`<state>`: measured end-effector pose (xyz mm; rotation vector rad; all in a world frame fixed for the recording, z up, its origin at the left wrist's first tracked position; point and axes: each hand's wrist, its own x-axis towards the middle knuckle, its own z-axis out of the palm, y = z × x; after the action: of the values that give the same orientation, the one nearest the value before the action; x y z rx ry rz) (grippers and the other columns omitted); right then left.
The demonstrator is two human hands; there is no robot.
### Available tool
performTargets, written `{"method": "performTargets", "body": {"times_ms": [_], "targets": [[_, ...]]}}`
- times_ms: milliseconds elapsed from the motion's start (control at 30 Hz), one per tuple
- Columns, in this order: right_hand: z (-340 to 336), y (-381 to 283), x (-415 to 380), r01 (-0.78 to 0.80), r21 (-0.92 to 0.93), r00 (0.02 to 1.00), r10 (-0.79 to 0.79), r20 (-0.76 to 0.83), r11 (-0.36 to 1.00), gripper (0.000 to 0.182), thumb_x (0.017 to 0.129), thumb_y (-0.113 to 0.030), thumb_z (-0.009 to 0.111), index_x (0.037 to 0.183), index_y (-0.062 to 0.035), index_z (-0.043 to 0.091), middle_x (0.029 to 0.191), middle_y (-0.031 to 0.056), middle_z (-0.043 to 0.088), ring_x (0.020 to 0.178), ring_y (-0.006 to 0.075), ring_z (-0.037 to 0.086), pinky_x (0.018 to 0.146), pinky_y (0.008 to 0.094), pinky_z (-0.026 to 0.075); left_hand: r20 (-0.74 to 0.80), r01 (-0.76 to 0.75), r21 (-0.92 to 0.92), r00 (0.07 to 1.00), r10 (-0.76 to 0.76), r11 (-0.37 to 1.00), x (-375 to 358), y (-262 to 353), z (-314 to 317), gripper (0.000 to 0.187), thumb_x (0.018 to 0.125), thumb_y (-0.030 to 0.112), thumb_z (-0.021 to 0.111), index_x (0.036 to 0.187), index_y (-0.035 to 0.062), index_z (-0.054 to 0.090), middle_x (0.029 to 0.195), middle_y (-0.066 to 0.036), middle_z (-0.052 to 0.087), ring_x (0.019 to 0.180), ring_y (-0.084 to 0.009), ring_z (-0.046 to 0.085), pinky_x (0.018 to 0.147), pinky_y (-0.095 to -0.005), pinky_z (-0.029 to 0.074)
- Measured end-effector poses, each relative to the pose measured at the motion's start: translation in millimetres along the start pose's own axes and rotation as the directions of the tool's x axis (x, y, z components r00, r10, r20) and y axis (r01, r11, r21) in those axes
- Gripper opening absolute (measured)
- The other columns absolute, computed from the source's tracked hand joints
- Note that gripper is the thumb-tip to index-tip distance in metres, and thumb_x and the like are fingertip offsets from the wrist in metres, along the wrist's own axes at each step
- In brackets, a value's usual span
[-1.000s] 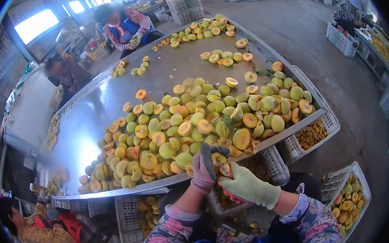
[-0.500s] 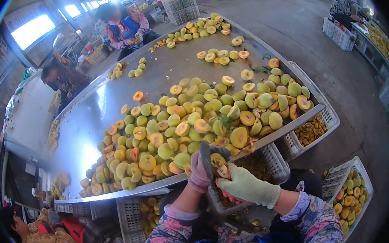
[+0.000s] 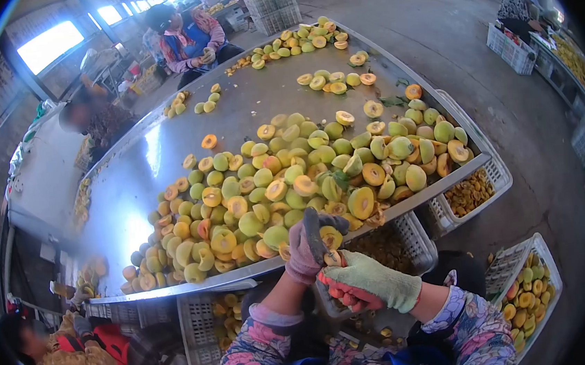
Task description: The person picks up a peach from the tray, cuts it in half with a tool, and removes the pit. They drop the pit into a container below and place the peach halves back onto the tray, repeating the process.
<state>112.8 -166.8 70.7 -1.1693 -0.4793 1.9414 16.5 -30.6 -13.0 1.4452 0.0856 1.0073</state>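
My left hand (image 3: pixel 308 250), in a purple and dark grey glove, is closed around a peach half (image 3: pixel 331 237) with yellow-green skin and orange flesh. Against it, my right hand (image 3: pixel 374 281) wears a pale green glove with a red palm. Its fingers are curled and its thumb lies by a brownish cut piece (image 3: pixel 332 257) at the lower edge of the fruit. What sits inside the right fist is hidden. Just beyond both hands, a heap of halved peaches (image 3: pixel 251 222) covers the near part of a metal table (image 3: pixel 163 135).
Below my hands is a white crate (image 3: pixel 420 244) with brownish pieces. Another crate (image 3: pixel 504 174) holds similar pieces, and one at right (image 3: pixel 549 257) holds peach halves. One person (image 3: pixel 190 42) sits across the table; another (image 3: pixel 85 357) sits at lower left.
My right hand has rolled so its red palm and curled fingers show more. It has dropped slightly from the peach half, which my left hand still holds.
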Motion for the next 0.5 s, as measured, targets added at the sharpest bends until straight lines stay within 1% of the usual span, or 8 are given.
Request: {"method": "performTargets", "body": {"times_ms": [33,100,133,200,333,400,433,500], "targets": [[0,-3,-3,-0.002,-0.003,1.0,0.002,-0.001,1.0,0.024,0.095,-0.032,0.06,0.102,-0.0103,0.053,0.071,-0.0007,0.051,0.051,0.0054,0.043,0.042,0.0221,0.036,-0.003,-0.002,-0.001,1.0,0.002,1.0,-1,-1,-4,0.044,0.101,0.039,0.056,0.109,-0.0047,0.054,0.086,-0.016,0.068,0.078,-0.0251,0.068,0.077,-0.0382,0.055],[-5,-9,-8,-0.085,0.044,0.996,0.084,0.019,0.995,0.024,0.097,-0.032,0.061,0.103,-0.0103,0.054,0.07,-0.0024,0.048,0.048,0.0032,0.036,0.04,0.0202,0.03,0.169,0.019,-0.007,0.986,-0.018,1.0,4,6,-10,0.037,0.097,0.024,0.062,0.122,-0.0016,0.054,0.094,-0.016,0.066,0.083,-0.0282,0.065,0.08,-0.0444,0.054],[-10,-8,-7,-0.088,0.044,0.996,0.087,0.02,0.995,0.024,0.097,-0.032,0.061,0.103,-0.0103,0.054,0.07,-0.0024,0.048,0.048,0.0032,0.036,0.04,0.0202,0.03,0.166,0.021,-0.006,0.986,-0.02,1.0,6,9,-11,0.037,0.097,0.024,0.062,0.122,-0.0016,0.054,0.094,-0.016,0.066,0.083,-0.0282,0.065,0.08,-0.0444,0.054],[-22,-2,-2,-0.122,0.115,0.971,0.094,0.221,0.986,0.021,0.096,-0.031,0.062,0.104,-0.0134,0.054,0.073,-0.0051,0.047,0.049,0.0023,0.036,0.041,0.0194,0.029,0.233,-0.116,0.234,0.971,0.06,0.965,11,17,-10,0.051,0.098,0.04,0.06,0.121,-0.004,0.048,0.083,-0.016,0.067,0.077,-0.0277,0.068,0.077,-0.04,0.056],[-32,14,11,-0.177,0.262,0.922,0.067,0.381,0.949,0.018,0.098,-0.027,0.06,0.107,-0.0133,0.053,0.072,-0.0061,0.043,0.048,0.0012,0.033,0.04,0.018,0.026,0.241,-0.076,0.249,0.97,0.014,0.966,3,8,-16,0.057,0.097,0.043,0.061,0.127,-0.003,0.045,0.084,-0.016,0.067,0.076,-0.0284,0.068,0.075,-0.04,0.056],[-33,17,13,-0.231,0.314,0.882,0.062,0.468,0.921,0.016,0.099,-0.026,0.059,0.107,-0.0128,0.053,0.07,-0.007,0.04,0.048,0.0006,0.032,0.04,0.0176,0.025,0.137,-0.075,0.115,0.989,0.059,0.991,1,10,-5,0.059,0.096,0.048,0.061,0.12,-0.0047,0.052,0.084,-0.016,0.068,0.075,-0.0274,0.069,0.074,-0.0395,0.056],[-32,19,13,-0.231,0.314,0.881,0.061,0.469,0.921,0.016,0.099,-0.026,0.059,0.107,-0.0128,0.053,0.07,-0.007,0.04,0.048,0.0006,0.032,0.04,0.0176,0.025,0.137,-0.075,0.116,0.989,0.059,0.99,1,12,-4,0.059,0.096,0.048,0.061,0.12,-0.0047,0.052,0.084,-0.016,0.068,0.075,-0.0274,0.069,0.074,-0.0395,0.056],[-29,21,12,-0.129,0.266,0.914,0.01,0.405,0.955,0.019,0.099,-0.028,0.059,0.107,-0.0122,0.053,0.071,-0.0057,0.044,0.047,0.0022,0.034,0.04,0.0186,0.029,0.107,0.046,0.048,0.993,-0.05,0.998,0,14,0,0.055,0.095,0.048,0.062,0.105,-0.0056,0.06,0.083,-0.015,0.068,0.075,-0.0266,0.068,0.073,-0.0391,0.056]]}}
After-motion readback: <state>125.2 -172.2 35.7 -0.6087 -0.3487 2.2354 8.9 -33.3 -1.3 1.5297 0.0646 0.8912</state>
